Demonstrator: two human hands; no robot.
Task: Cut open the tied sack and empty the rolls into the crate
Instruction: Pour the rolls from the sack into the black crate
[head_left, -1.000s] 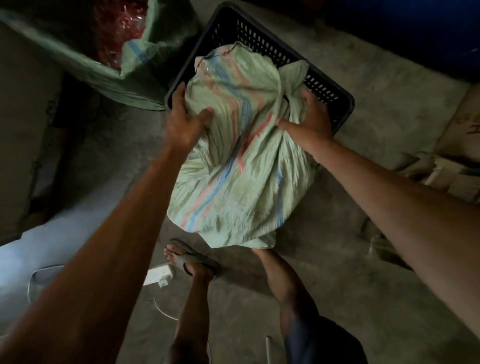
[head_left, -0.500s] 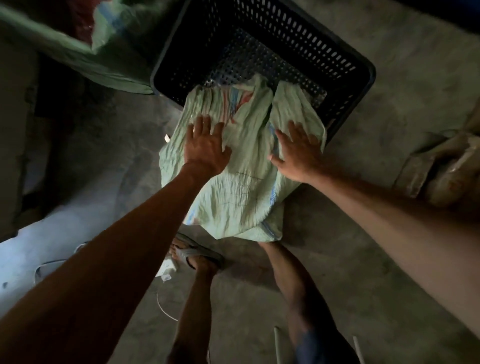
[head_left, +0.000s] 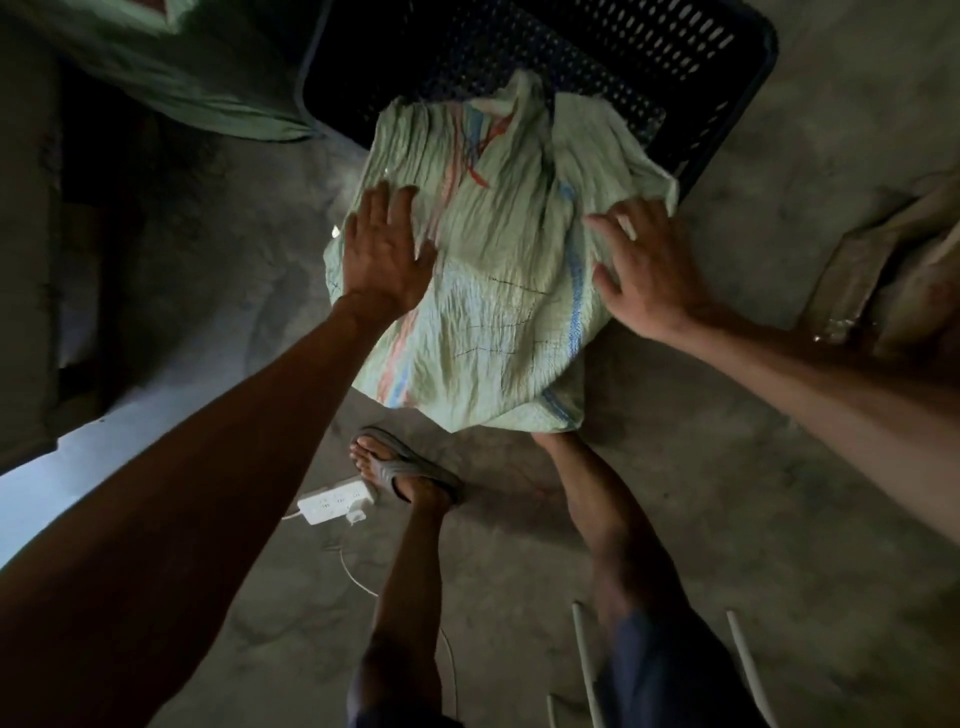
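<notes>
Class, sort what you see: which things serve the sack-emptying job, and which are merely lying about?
Job: striped sack, black crate, left hand, right hand.
Lying about: power strip, second green sack, brown bundle.

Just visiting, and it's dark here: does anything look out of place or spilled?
No spill shows. The pale green woven sack leans over the rim of the black perforated plastic crate. One oddity: a white power strip lies on the floor right beside the sandalled foot, its cord trailing, a likely trip risk.
</notes>
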